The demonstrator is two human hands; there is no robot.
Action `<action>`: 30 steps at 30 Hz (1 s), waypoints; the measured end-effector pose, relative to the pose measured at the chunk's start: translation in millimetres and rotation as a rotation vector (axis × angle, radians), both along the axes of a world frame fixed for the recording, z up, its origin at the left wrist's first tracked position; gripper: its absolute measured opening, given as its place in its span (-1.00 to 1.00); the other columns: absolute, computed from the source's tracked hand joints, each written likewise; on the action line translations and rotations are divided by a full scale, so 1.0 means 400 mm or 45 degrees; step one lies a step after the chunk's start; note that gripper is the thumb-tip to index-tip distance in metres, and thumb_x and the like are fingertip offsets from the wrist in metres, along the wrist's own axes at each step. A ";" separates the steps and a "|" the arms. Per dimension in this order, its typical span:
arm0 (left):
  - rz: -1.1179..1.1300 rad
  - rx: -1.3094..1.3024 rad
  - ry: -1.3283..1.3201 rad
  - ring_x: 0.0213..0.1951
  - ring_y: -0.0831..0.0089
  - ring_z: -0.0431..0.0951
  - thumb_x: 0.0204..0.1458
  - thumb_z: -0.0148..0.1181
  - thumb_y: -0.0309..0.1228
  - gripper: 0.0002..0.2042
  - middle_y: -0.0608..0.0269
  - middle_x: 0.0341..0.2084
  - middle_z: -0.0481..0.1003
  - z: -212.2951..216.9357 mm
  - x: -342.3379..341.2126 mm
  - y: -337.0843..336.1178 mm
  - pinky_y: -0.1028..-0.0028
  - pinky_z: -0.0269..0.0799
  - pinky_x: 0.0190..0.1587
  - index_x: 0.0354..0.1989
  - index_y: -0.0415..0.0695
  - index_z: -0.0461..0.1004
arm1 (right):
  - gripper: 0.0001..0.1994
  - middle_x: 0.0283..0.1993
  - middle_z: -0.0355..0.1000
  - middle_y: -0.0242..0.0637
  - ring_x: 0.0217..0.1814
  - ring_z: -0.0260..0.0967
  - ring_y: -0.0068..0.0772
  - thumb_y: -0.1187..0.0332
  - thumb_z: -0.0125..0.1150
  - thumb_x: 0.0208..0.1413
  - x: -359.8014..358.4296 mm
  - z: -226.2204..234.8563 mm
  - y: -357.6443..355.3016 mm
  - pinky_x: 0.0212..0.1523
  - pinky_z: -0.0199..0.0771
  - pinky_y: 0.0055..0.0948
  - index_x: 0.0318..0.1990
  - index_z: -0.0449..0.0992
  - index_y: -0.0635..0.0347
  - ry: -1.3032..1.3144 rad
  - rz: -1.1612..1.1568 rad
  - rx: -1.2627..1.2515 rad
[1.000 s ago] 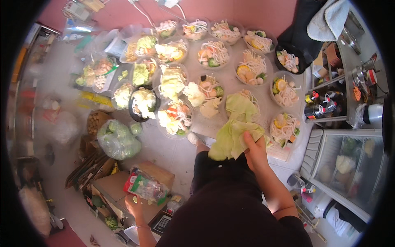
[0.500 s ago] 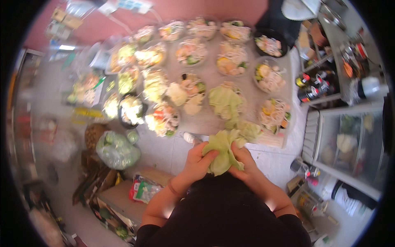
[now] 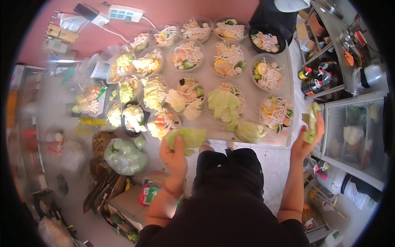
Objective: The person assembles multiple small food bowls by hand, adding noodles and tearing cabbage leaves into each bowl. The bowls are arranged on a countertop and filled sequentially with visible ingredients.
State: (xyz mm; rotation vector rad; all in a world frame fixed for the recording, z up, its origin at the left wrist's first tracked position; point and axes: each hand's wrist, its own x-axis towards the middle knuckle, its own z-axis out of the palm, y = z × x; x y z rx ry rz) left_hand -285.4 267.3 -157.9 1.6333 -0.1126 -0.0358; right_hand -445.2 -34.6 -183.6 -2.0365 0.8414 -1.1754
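My left hand [image 3: 175,154] grips a torn cabbage leaf [image 3: 190,139] just off the table's front edge, below a bowl of vegetables and noodles [image 3: 163,122]. Out to the right, past the table's corner, my right hand [image 3: 313,133] is closed on another piece of cabbage leaf [image 3: 311,123]. Between them, a cabbage head [image 3: 249,131] rests at the front edge of the table [image 3: 205,136]. Large cabbage leaves [image 3: 224,105] cover part of a bowl behind it. The nearest bowl to my right hand holds white noodles, corn and greens [image 3: 275,113].
Several filled bowls [image 3: 187,55] stand in rows across the table. A bag of cabbages [image 3: 125,156] sits on the floor at left, near a cardboard box [image 3: 129,203]. At right are a shelf with bottles [image 3: 317,80] and a glass-doored fridge [image 3: 354,131]. A power strip [image 3: 125,13] lies at the back.
My hands have moved apart, and the cabbage leaf they held together is now in two pieces. The left went slightly left, the right far to the right and up.
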 end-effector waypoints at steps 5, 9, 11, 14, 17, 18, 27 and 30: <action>0.260 -0.234 -0.055 -0.11 0.47 0.52 0.22 0.07 -0.48 -0.80 0.21 -0.14 0.52 0.027 0.072 0.055 0.46 0.45 -0.03 -0.02 -0.25 0.39 | -0.24 0.41 0.03 0.03 0.44 -0.04 0.16 0.51 0.42 -0.18 0.006 -0.034 0.061 0.40 -0.04 -0.02 0.28 0.27 0.11 0.583 0.355 -0.224; 0.270 -0.340 0.016 -0.09 0.44 0.52 0.22 0.07 -0.50 -0.79 0.19 -0.11 0.51 0.024 0.086 0.063 0.43 0.46 -0.02 -0.01 -0.25 0.38 | -0.28 0.31 0.19 -0.07 0.36 0.11 0.04 0.53 0.44 -0.24 0.105 -0.019 0.145 0.29 0.19 -0.12 0.21 0.37 0.03 0.469 0.736 -0.074; 0.277 -0.348 0.028 -0.10 0.44 0.52 0.21 0.07 -0.50 -0.79 0.18 -0.10 0.51 0.019 0.076 0.052 0.43 0.46 -0.03 0.00 -0.25 0.38 | -0.44 0.25 0.26 -0.11 0.25 0.23 -0.02 0.54 0.38 -0.22 0.191 -0.011 0.174 0.17 0.29 -0.12 0.06 0.47 0.04 0.644 0.960 -0.325; 0.279 -0.344 0.002 -0.11 0.44 0.53 0.21 0.08 -0.51 -0.79 0.18 -0.10 0.51 0.009 0.065 0.059 0.44 0.46 -0.04 -0.01 -0.25 0.38 | -0.62 0.20 0.30 -0.18 0.11 0.31 -0.08 0.53 0.32 -0.20 0.240 -0.063 0.170 0.04 0.35 -0.10 -0.12 0.51 0.08 0.771 1.040 -0.570; 0.314 -0.365 0.002 -0.12 0.45 0.53 0.21 0.08 -0.52 -0.80 0.19 -0.11 0.51 0.003 0.051 0.078 0.44 0.46 -0.04 -0.02 -0.26 0.39 | -0.74 0.18 0.31 -0.23 0.04 0.32 -0.14 0.52 0.30 -0.17 0.261 -0.110 0.132 0.00 0.34 -0.06 -0.24 0.50 0.10 0.547 1.154 -0.365; 0.329 -0.371 0.016 -0.13 0.45 0.53 0.21 0.07 -0.52 -0.81 0.19 -0.12 0.52 0.001 0.045 0.088 0.44 0.46 -0.03 -0.03 -0.26 0.39 | -0.72 0.17 0.32 -0.23 0.06 0.32 -0.12 0.51 0.30 -0.17 0.271 -0.102 0.120 0.02 0.34 -0.08 -0.21 0.50 0.10 0.571 1.103 -0.325; 0.304 -0.352 0.088 -0.12 0.47 0.52 0.21 0.08 -0.53 -0.82 0.20 -0.13 0.52 -0.020 0.015 0.114 0.45 0.44 -0.02 -0.04 -0.27 0.41 | -0.56 0.06 0.44 -0.17 0.18 0.32 -0.10 0.40 0.35 -0.08 0.409 -0.112 0.153 0.11 0.36 -0.27 0.03 0.46 0.11 0.587 1.042 -0.504; 0.333 -0.346 0.074 -0.12 0.48 0.52 0.21 0.07 -0.54 -0.82 0.20 -0.13 0.52 -0.009 0.010 0.115 0.46 0.44 -0.02 -0.04 -0.27 0.41 | -0.58 0.02 0.46 -0.24 0.08 0.37 -0.29 0.37 0.26 0.09 0.424 -0.187 0.087 0.06 0.37 -0.36 0.12 0.39 0.15 0.488 1.043 0.047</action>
